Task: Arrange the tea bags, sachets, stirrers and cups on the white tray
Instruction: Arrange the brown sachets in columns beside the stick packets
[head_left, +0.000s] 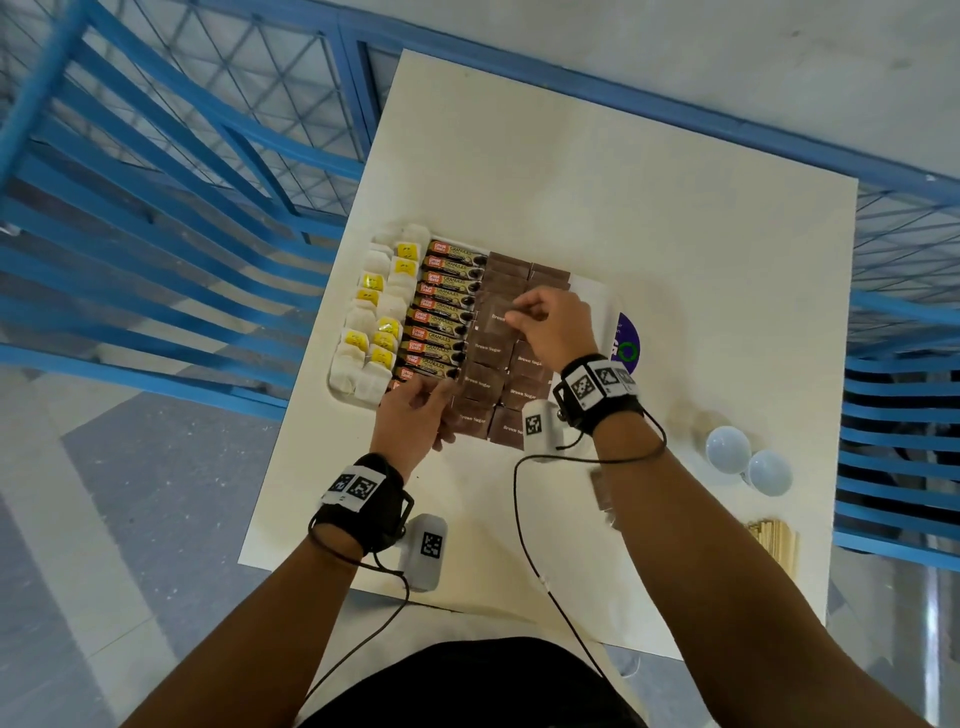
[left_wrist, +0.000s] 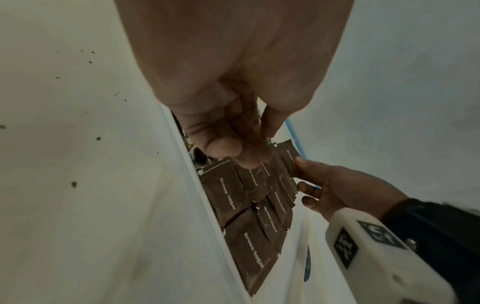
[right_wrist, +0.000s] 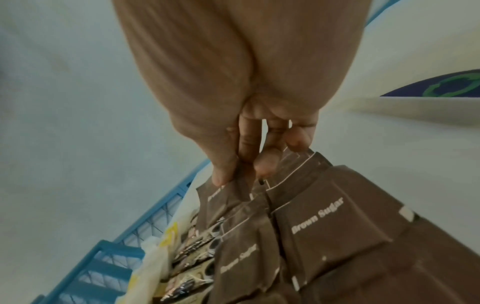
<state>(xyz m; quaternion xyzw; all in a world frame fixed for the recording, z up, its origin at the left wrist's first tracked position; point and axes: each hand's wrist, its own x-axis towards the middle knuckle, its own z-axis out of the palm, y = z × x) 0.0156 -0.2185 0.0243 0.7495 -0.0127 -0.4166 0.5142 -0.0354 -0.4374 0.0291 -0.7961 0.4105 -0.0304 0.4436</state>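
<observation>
Pinched by one edge between thumb and forefinger of the right hand (head_left: 556, 325), other fingers tucked close: one Brown Sugar sachet (head_left: 493, 317). Hangs just over the middle of the sachet columns (head_left: 498, 384) on the white tray (head_left: 595, 299), probably to be slotted into an overlapping row with the printed face up. Holding it by the edge leaves the rest free to slide under or over a neighbour.

At the near end of the rows, the left hand (head_left: 415, 415): fingers bent and close together, tips down on the sachets, likely steadying the row. Cannot tell whether anything is gripped there.

Left of the sugar, a row of coffee granule sticks (head_left: 441, 312), then yellow-tagged tea bags (head_left: 374, 322) along the tray's left edge.

Off the tray, on the table (head_left: 571, 156) to the right: two white cups (head_left: 727, 449) and a bundle of wooden stirrers (head_left: 774, 540), not yet placed. Bare tray only on the right side, partly under the right wrist.
</observation>
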